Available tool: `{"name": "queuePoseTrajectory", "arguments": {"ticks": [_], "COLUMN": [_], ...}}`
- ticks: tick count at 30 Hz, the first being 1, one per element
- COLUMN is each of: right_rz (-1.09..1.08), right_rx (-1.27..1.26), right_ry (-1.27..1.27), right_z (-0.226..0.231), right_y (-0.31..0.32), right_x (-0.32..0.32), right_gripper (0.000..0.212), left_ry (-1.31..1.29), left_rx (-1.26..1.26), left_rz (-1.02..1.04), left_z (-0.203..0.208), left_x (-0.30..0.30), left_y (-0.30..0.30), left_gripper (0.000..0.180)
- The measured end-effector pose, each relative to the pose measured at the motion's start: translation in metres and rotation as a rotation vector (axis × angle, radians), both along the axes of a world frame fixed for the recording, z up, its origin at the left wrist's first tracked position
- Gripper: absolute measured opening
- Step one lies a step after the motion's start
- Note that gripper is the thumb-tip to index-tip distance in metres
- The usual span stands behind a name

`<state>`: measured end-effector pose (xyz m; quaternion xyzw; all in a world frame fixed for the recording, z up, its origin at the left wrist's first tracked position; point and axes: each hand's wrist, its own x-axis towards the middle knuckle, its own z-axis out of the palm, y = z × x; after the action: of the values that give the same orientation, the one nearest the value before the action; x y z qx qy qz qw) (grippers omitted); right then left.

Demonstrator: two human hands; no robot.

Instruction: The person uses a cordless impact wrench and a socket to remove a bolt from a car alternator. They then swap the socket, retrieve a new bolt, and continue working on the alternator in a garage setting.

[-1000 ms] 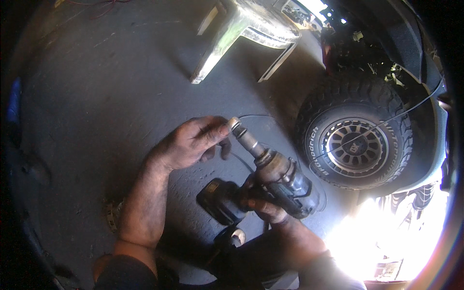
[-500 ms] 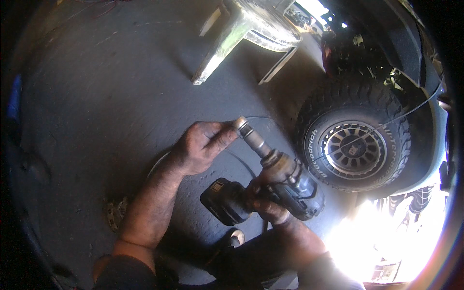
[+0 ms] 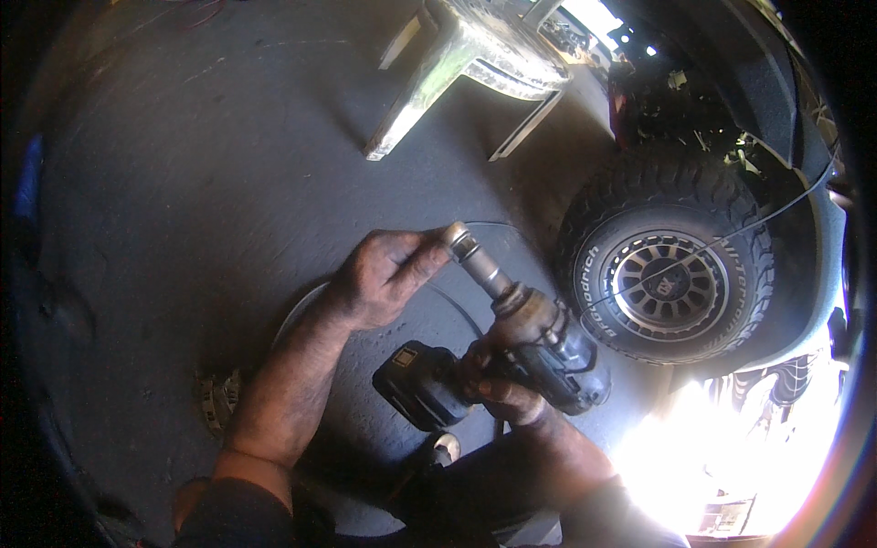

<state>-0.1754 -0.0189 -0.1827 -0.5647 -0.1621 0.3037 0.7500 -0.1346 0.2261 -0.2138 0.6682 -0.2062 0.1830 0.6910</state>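
My right hand is wrapped round the handle of a dark cordless impact wrench, its black battery pack pointing to the lower left. From the tool's nose a long metal socket reaches up and to the left. At the tip of that socket, the thumb and fingers of my left hand pinch a small pale metal piece. Whether this piece is a nut, a bolt head or a socket end, I cannot tell. The wrench is held tilted above the floor.
To the right stands a vehicle's wheel with a chunky tyre, under a dark fender. A worn pale plastic chair is at the top. A thin cable crosses before the wheel; a hose loops over the grey floor. Bright light glares at lower right.
The impact wrench's battery end has shifted slightly left and down. My left hand keeps its pinch at the socket's tip.
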Motion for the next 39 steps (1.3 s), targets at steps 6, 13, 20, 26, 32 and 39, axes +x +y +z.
{"name": "queuePoseTrajectory", "arguments": {"ticks": [6, 13, 20, 26, 32, 39], "right_rz": [0.015, -0.002, -0.034, -0.015, 0.064, -0.062], "right_rx": [0.034, 0.047, 0.012, -0.012, 0.214, -0.005], "right_ry": [0.057, 0.085, 0.097, 0.070, 0.225, 0.004], "right_z": [-0.001, 0.000, 0.007, 0.006, 0.004, 0.008], "right_y": [-0.001, 0.000, 0.004, 0.000, 0.006, 0.007], "right_x": [-0.001, -0.001, -0.001, -0.001, -0.004, 0.000], "right_gripper": [0.037, 0.035, 0.030, 0.030, 0.034, 0.045], "left_ry": [-0.018, -0.028, 0.008, 0.021, 0.022, -0.134], "left_rx": [-0.012, 0.023, -0.001, -0.020, -0.076, -0.046], "left_rz": [0.007, 0.044, -0.017, -0.045, -0.055, 0.068], "left_z": [-0.001, 0.000, -0.003, -0.002, -0.001, -0.004], "left_x": [0.000, 0.001, 0.002, 0.004, 0.005, 0.012], "left_y": [-0.002, -0.003, -0.002, -0.003, -0.010, -0.009], "left_gripper": [0.035, 0.038, 0.038, 0.039, 0.039, 0.034]}}
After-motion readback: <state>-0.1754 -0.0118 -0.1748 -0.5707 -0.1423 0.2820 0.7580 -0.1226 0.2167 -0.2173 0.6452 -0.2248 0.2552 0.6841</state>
